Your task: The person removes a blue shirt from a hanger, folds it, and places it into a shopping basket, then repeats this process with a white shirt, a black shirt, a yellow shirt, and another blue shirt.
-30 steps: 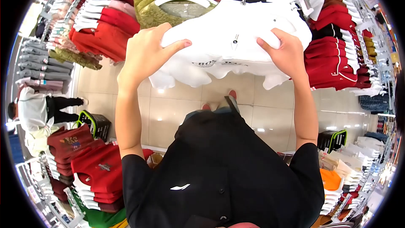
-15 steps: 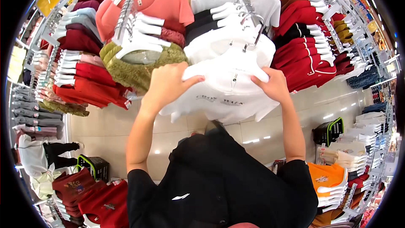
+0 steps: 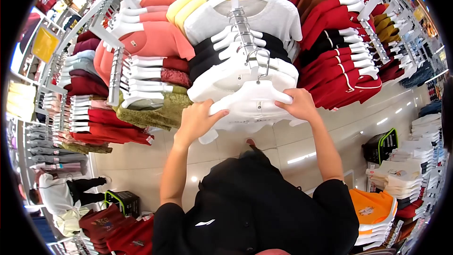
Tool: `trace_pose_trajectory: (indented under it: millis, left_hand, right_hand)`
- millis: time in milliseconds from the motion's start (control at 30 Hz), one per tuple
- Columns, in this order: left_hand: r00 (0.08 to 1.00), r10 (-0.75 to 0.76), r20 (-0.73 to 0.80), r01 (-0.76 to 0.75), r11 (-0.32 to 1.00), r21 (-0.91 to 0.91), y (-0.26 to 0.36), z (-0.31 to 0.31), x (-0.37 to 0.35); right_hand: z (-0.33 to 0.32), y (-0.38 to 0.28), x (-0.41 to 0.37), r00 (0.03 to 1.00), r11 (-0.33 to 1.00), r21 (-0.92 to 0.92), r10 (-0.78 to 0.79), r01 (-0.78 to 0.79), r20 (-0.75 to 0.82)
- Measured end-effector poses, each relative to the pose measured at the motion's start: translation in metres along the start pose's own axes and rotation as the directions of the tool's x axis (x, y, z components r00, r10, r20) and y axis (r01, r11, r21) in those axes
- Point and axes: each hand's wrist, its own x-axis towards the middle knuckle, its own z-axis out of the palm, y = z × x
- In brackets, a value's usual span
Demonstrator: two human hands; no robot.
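Observation:
A white hanger (image 3: pixel 257 93) carries a white shirt (image 3: pixel 247 113) at the front of the middle rack. My left hand (image 3: pixel 200 119) is closed on the hanger's left arm, with the thumb along it. On the right arm of the same hanger, my right hand (image 3: pixel 298 104) is closed too. The hanger's hook stands at the front end of the metal rail (image 3: pixel 243 28). Behind it hang more white shirts (image 3: pixel 217 82), then black ones and a light grey shirt (image 3: pixel 245 19).
Green fuzzy garments (image 3: pixel 155 111) and coral shirts (image 3: pixel 158 40) hang to the left, red garments (image 3: pixel 325 78) to the right. Black baskets stand on the floor at right (image 3: pixel 377 148) and left (image 3: pixel 125 203). Another person (image 3: pixel 56 191) is at the far left.
The view has shifted and turned. My hands and the held hanger are closer together with the rail's front end, and the shirt's front now shows less of its lettering.

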Motion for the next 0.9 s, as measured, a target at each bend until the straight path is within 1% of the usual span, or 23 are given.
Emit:
trace_pose_trajectory:
  millis: [100,167,267,300,400,467,567,633,767,800,833,867,900]
  left_hand:
    - [0.994,-0.082,0.076,0.080,0.996,0.025,-0.001,0.003,0.004]
    - [0.985,-0.138,0.105,0.138,0.990,0.007,-0.004,0.009,0.004]
    - [0.979,-0.167,0.114,0.174,0.983,-0.062,-0.002,0.012,0.003]
    - [0.982,-0.166,0.089,0.172,0.983,-0.065,-0.001,0.015,0.003]
    - [0.982,-0.187,0.006,0.186,0.977,-0.103,0.000,0.028,0.004]
    - [0.975,-0.219,-0.036,0.211,0.965,-0.158,0.001,0.036,0.004]
    - [0.974,-0.158,-0.159,0.131,0.977,-0.167,0.005,0.036,0.003]
    - [0.969,-0.133,-0.209,0.096,0.979,-0.180,0.008,0.026,0.002]
    - [0.960,-0.122,-0.252,0.070,0.976,-0.206,0.009,-0.009,0.000]
    - [0.952,-0.140,-0.271,0.065,0.962,-0.266,0.018,-0.025,0.001]
    - [0.936,-0.099,-0.338,0.000,0.960,-0.281,0.027,-0.040,0.001]
    - [0.908,-0.039,-0.417,-0.066,0.970,-0.234,0.044,-0.063,0.001]
    - [0.862,0.004,-0.508,-0.122,0.972,-0.199,0.056,-0.084,-0.005]
  right_hand:
    - [0.005,0.005,0.012,0.998,0.999,0.033,0.018,-0.020,0.068]
    - [0.009,0.007,0.019,0.997,0.999,0.026,-0.028,0.026,0.069]
    - [0.019,0.018,0.026,0.995,0.997,0.016,-0.078,0.078,0.056]
    - [0.021,0.022,0.030,0.994,0.995,0.011,-0.097,0.096,0.050]
    - [0.023,0.027,0.035,0.993,0.988,0.093,-0.120,0.121,-0.018]
    - [0.021,0.030,0.041,0.990,0.984,0.103,-0.143,0.142,0.000]
    - [0.021,0.033,0.044,0.987,0.980,0.114,-0.163,0.161,0.008]
    - [0.020,0.032,0.044,0.985,0.977,0.123,-0.175,0.174,-0.007]
    - [0.022,0.041,0.042,0.982,0.973,0.131,-0.188,0.189,-0.021]
    - [0.023,0.043,0.041,0.981,0.971,0.140,-0.189,0.193,-0.036]
    - [0.023,0.043,0.041,0.980,0.969,0.149,-0.192,0.198,-0.052]
    - [0.021,0.042,0.041,0.980,0.969,0.148,-0.190,0.196,-0.058]
    - [0.019,0.040,0.040,0.981,0.970,0.146,-0.185,0.193,-0.064]
